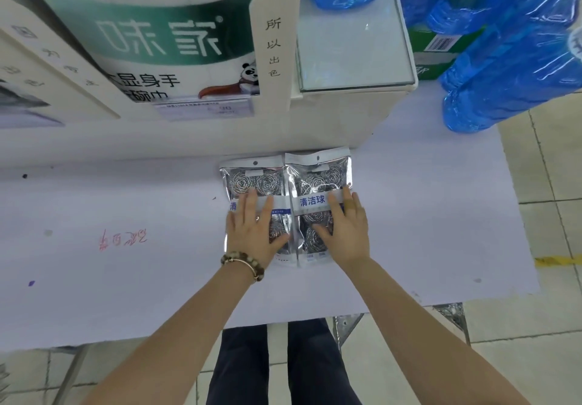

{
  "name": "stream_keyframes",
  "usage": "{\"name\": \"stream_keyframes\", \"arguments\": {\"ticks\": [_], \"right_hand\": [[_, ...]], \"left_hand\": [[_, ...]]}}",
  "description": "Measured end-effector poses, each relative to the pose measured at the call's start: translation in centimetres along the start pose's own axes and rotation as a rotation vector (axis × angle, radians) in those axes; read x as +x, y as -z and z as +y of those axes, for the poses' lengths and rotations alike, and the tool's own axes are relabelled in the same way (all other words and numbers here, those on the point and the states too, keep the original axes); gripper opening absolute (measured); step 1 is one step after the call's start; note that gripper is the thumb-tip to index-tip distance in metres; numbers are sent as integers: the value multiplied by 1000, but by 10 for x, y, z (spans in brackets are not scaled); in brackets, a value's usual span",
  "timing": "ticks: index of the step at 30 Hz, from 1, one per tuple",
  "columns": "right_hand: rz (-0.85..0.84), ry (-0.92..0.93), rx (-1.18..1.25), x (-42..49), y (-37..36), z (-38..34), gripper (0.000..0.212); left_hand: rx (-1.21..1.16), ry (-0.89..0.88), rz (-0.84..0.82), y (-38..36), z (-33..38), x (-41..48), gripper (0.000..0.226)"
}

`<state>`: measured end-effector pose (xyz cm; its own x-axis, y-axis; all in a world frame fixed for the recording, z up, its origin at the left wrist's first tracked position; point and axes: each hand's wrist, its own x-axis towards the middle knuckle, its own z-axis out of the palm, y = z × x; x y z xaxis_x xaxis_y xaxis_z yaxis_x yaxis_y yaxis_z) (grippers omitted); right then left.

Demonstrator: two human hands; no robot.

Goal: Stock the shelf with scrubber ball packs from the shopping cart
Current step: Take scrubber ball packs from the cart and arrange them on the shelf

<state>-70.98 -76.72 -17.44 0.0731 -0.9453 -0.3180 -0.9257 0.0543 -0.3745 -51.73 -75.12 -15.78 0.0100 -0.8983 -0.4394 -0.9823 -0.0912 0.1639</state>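
hands (297, 228) flat, open on packs (286, 181)

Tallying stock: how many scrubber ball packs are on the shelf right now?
2, side by side: left pack under the left hand, right pack under the right hand. Stacked packs beneath could be hidden.

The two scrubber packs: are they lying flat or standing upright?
Lying flat: both scrubber packs rest face-up, side by side, on the shelf surface.
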Motion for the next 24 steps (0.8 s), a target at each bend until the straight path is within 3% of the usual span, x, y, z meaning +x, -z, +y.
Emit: {"name": "stream_keyframes", "arguments": {"ticks": [24], "right_hand": [[-102, -35, -58, 9, -3, -28, 71]], "left_hand": [[44, 33, -55, 14, -11, 15, 89]]}}
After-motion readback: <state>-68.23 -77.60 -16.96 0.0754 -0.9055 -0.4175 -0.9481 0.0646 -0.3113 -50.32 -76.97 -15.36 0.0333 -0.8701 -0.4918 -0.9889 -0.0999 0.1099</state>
